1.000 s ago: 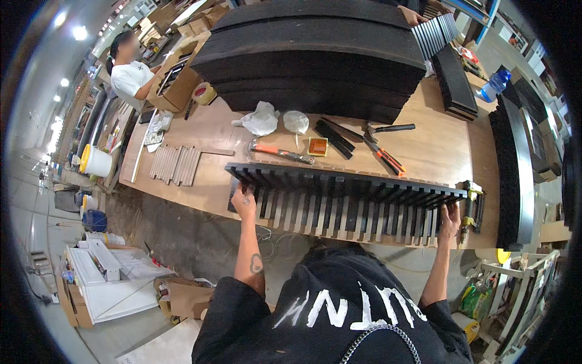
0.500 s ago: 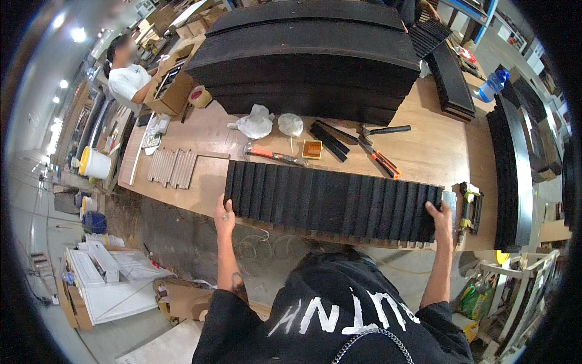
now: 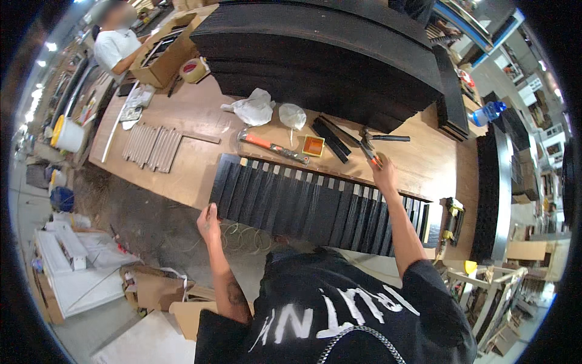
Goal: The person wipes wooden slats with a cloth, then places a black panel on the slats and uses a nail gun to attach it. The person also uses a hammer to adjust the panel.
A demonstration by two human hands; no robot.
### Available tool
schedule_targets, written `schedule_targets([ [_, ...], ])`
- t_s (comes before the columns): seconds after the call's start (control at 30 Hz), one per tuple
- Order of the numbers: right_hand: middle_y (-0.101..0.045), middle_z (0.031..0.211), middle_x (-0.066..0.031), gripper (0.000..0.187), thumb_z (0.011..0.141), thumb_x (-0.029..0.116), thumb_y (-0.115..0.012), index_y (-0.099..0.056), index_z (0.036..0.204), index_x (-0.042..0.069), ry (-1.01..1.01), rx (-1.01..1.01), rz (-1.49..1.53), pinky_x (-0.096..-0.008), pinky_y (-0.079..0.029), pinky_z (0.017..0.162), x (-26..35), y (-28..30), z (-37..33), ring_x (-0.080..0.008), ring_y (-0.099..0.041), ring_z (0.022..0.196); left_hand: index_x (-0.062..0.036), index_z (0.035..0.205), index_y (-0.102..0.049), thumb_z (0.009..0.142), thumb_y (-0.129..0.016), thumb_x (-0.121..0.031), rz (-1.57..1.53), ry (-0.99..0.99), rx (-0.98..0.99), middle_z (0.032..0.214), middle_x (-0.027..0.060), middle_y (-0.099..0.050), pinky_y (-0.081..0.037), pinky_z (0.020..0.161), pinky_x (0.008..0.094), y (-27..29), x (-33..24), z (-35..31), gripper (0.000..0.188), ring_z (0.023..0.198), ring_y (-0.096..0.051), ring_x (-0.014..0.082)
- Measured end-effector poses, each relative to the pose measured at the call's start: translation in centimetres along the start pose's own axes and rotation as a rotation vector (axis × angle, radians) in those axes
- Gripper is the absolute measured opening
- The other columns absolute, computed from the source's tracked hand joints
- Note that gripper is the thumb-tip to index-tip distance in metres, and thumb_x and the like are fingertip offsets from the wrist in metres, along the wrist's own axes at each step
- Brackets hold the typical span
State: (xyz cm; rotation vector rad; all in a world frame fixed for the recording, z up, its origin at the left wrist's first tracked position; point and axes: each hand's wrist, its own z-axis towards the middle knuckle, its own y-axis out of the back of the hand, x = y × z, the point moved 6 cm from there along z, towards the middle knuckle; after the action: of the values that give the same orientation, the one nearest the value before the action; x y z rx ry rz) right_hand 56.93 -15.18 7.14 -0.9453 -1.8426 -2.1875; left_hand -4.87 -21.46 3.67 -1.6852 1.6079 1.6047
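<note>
A long black slatted panel (image 3: 291, 203) lies along the near edge of the workbench, with pale ends showing along its far side. My left hand (image 3: 209, 221) is closed on the panel's left near corner. Reaching over the panel, my right hand (image 3: 384, 175) has its fingers closed around the orange handles of a pair of pliers (image 3: 369, 153). A black-handled hammer (image 3: 388, 138) lies just beyond. Left of the pliers are two short black strips (image 3: 330, 139), a small orange-and-yellow box (image 3: 313, 145) and an orange-handled hammer (image 3: 267, 143).
A tall stack of black boards (image 3: 315, 67) fills the back of the bench (image 3: 194, 182). Pale wooden strips (image 3: 151, 147) lie at left. A nail gun (image 3: 450, 221) sits by the panel's right end. Another person (image 3: 115, 45) stands far left beside a cardboard box (image 3: 167, 54).
My right hand has left the panel's right end and moved to the pliers. The panel now shows pale ends along its far side. My left hand stays at its left end.
</note>
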Motion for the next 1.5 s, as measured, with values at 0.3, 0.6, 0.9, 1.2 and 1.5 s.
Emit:
schedule_targets([
  [0.3,-0.037,0.16,-0.006,0.07,0.088,0.032,-0.067,-0.043,0.152,0.016,0.117,0.217,-0.72,-0.0627,-0.027,0.114,-8.2,-4.3,11.6,-0.0273,-0.034,0.146,0.005,0.123,-0.066,0.094,-0.073,-0.024,-0.505,-0.025,0.0,0.112,0.0157,-0.069,-0.061,0.077,0.034,-0.7,0.4,-1.1,0.041,0.097,-0.069,0.0213],
  [0.6,-0.066,0.11,-0.0299,0.029,0.1,0.016,-0.053,-0.058,0.122,-0.002,0.173,0.201,-0.399,-0.0533,-0.05,0.087,1.1,0.5,9.8,-0.0485,-0.063,0.103,-0.0011,0.122,-0.067,0.093,-0.075,-0.023,-0.823,0.125,-0.042,0.105,0.0088,-0.07,-0.057,0.076,0.0307,-2.0,1.4,-1.5,0.037,0.089,-0.064,0.0134],
  [0.9,-0.071,0.095,-0.022,0.035,0.096,0.035,-0.064,-0.067,0.122,0.012,0.975,0.977,-0.424,-0.049,-0.053,0.076,47.6,-11.6,-8.4,-0.04,-0.069,0.089,-0.0027,0.12,-0.067,0.091,-0.078,-0.02,-0.944,0.171,-0.193,0.102,0.0073,-0.07,-0.059,0.076,0.0328,-3.1,2.7,-2.4,0.035,0.091,-0.066,0.0151],
  [1.2,-0.072,0.09,-0.0195,0.026,0.093,0.021,-0.067,-0.072,0.116,0.01,1.335,1.163,-0.86,-0.0475,-0.054,0.075,56.7,-23.3,-13.6,-0.0394,-0.069,0.085,0.002,0.12,-0.051,0.089,-0.079,-0.012,-0.863,0.076,-0.295,0.099,0.0137,-0.07,-0.057,0.08,0.0318,-3.6,3.2,-1.6,0.044,0.091,-0.069,0.0174],
  [1.5,-0.073,0.093,-0.0188,0.028,0.093,0.027,-0.064,-0.073,0.116,0.013,1.296,1.198,-0.94,-0.0477,-0.053,0.077,57.5,-26.0,-14.5,-0.0371,-0.069,0.089,-0.0001,0.121,-0.045,0.088,-0.08,-0.012,-0.762,0.123,-0.296,0.1,0.0142,-0.068,-0.058,0.087,0.0354,-2.1,1.6,-2.0,0.05,0.095,-0.069,0.0206],
])
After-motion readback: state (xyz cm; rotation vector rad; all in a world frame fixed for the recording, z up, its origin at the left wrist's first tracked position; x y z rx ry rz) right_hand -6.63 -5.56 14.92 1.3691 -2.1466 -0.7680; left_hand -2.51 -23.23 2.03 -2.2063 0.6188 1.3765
